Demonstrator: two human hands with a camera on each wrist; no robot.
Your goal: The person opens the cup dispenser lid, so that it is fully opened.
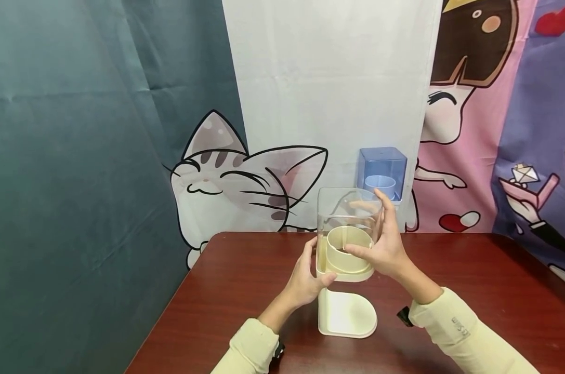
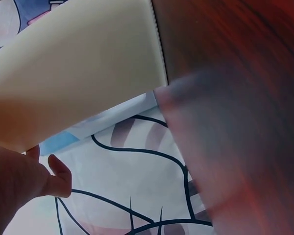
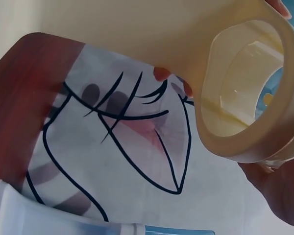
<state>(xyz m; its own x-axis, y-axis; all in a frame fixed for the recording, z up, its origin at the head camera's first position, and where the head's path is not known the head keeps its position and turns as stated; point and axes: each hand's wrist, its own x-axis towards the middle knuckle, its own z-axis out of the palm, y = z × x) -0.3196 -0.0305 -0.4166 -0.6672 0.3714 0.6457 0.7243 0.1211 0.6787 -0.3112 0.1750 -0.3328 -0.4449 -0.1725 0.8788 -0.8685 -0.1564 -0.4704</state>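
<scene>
A dispenser-like container has a clear squarish upper part point(image 1: 340, 202) and a cream lower part with a round cream ring point(image 1: 350, 234). My left hand point(image 1: 305, 283) grips its lower left side, thumb across the front edge. On the right, my right hand point(image 1: 387, 244) holds it with fingers along the clear wall and thumb over the ring. Beneath is a cream base point(image 1: 350, 314) with a rounded tray end, on the table. In the left wrist view, a broad cream panel point(image 2: 83, 68) stands over the left fingers. The right wrist view shows the round opening point(image 3: 210, 98) from below.
A second container, with a blue see-through top point(image 1: 382, 161), stands at the far right back of the red-brown table point(image 1: 450, 291). Behind the table hangs a curtain point(image 1: 282, 104) printed with a cartoon cat and figures.
</scene>
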